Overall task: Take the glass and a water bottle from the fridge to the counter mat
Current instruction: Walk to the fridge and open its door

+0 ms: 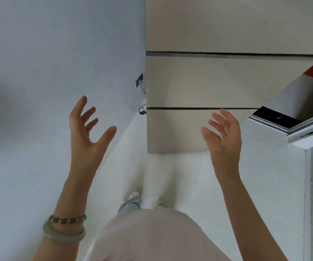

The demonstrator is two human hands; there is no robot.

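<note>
**Beige fridge (199,81) closed, both hands spread before it**

Left hand (87,134) is raised with its fingers straight and fanned apart and the thumb stretched out to the side; it holds nothing. Right hand (225,138) is raised at about the same height, palm turned inward, fingers loosely extended and slightly apart, and it too holds nothing. The two hands are well apart, with open space between them.

On the left wrist sit a beaded bracelet (67,219) and, just below it on the forearm, a pale bangle (64,235). Both forearms are bare. Between them shows the person's pale pink top (148,236), and beyond it two light shoes (135,192) on a white floor (180,176).

The fridge stands straight ahead of the feet. Its flat front is crossed by two dark horizontal seams, and every panel lies flush. The right hand's fingers overlap the lowest panel in this view; whether they touch it cannot be told. The glass and water bottle cannot be seen from here, so where they are cannot be told.

Left of the fridge runs a pale blue-grey wall (48,63) with a small socket (139,80) near the fridge's edge. To the right, a counter (274,116) corner with a dark top strip juts in.
</note>
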